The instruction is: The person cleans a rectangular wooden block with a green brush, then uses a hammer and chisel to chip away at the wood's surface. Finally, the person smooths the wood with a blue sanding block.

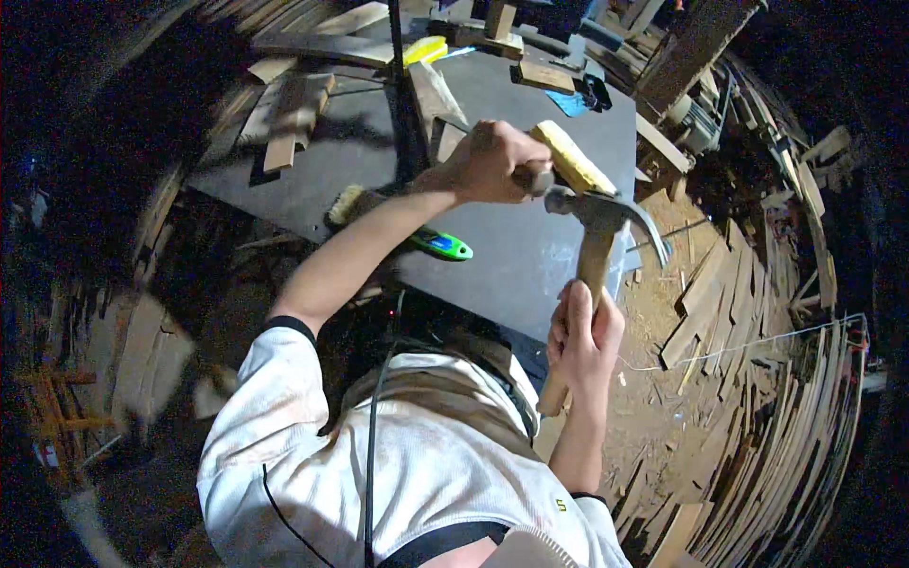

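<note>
My right hand [587, 331] is wrapped round the wooden handle of a claw hammer [595, 248]. The hammer's metal head is raised over the right part of the grey table [511, 270], its curved claw pointing right. My left hand [497, 161] is closed in a fist round a tool with a round brown handle [537, 180]; the handle's end sticks out close to the hammer's striking face, and the rest of it is hidden. Just beyond that fist lies a pale yellowish wood piece [573, 156]. Below my left forearm lies a brush with a green handle [445, 244].
Short boards [294, 118] lie on the table's far left. A yellow object [425, 50] and a blue item [568, 102] are at the back. Planks [757, 435] and wood scraps cover the floor at right. A motor-like machine [696, 125] stands beyond the table's right edge.
</note>
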